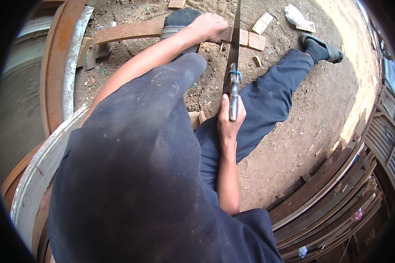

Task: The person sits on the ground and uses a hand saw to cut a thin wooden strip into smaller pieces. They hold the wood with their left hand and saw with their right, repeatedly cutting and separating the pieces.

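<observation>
My right hand [228, 120] is closed round the handle [234, 83] of a handsaw. Its long dark blade [236, 30] points away from me, crossing a narrow wooden board [129, 30] near its right end. My left hand [210, 28] is closed on that board just left of the blade, beside my left foot [180, 17], which rests on the board. Small wood blocks [256, 41] sit at the board's right end, where a cut or joint line shows.
Long timber planks [52, 65] line the left, and more stacked planks [329, 197] curve along the lower right. Offcuts [262, 23] and a white crumpled bag [296, 15] lie on the dirt. My right leg [267, 96] stretches out, with a sandalled foot [327, 50] at upper right.
</observation>
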### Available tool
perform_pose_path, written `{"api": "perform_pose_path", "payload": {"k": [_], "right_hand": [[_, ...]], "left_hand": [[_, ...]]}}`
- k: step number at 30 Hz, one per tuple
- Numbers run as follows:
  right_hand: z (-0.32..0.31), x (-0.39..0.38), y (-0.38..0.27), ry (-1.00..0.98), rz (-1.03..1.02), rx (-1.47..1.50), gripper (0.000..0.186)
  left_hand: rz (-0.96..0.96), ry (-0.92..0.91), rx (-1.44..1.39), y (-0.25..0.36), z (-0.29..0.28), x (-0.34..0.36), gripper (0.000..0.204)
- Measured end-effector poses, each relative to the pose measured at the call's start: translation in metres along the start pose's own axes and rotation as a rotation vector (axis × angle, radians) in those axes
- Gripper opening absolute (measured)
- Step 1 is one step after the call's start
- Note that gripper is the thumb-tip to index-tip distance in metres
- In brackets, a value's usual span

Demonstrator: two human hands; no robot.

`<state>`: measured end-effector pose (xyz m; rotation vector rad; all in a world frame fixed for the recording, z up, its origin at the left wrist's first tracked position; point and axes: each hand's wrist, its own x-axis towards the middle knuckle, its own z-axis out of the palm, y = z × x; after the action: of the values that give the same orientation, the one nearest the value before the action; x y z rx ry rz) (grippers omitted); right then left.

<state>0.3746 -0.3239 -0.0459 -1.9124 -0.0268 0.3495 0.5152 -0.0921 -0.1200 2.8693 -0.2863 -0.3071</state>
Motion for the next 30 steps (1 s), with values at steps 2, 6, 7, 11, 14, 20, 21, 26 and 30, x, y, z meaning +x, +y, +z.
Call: {"api": "perform_pose_path", "payload": {"k": [2,6,7,11,14,20,21,26,30], "right_hand": [[-0.006,-0.011,0.002,-0.008,0.048,0.027,0.015],[0.002,0.014,-0.002,-0.002,-0.011,-0.026,0.015],[0.002,0.015,-0.003,-0.005,-0.022,-0.035,0.015],[-0.003,0.008,0.000,-0.010,-0.059,-0.070,0.018],[-0.005,-0.003,-0.002,-0.009,-0.080,-0.058,0.020],[0.000,-0.003,-0.005,-0.034,-0.038,-0.045,0.020],[-0.005,-0.007,-0.004,-0.021,-0.029,-0.056,0.021],[-0.001,0.007,-0.001,-0.005,-0.045,-0.037,0.018],[-0.002,-0.005,0.000,-0.020,-0.049,-0.064,0.015]], "left_hand": [[0.010,0.026,0.007,-0.006,0.004,0.004,0.046],[0.013,-0.027,-0.088,-0.001,-0.018,-0.002,0.047],[0.005,-0.021,-0.111,-0.003,-0.019,-0.001,0.047],[-0.047,-0.001,-0.182,-0.006,-0.018,0.003,0.047],[-0.063,0.017,-0.166,-0.004,-0.014,0.003,0.046],[-0.113,0.041,-0.129,-0.011,-0.010,0.003,0.044],[-0.118,0.010,-0.161,-0.004,-0.013,0.006,0.043],[-0.125,0.030,-0.181,-0.003,-0.016,0.005,0.043],[-0.092,0.064,-0.140,-0.007,-0.007,0.005,0.043]]}}
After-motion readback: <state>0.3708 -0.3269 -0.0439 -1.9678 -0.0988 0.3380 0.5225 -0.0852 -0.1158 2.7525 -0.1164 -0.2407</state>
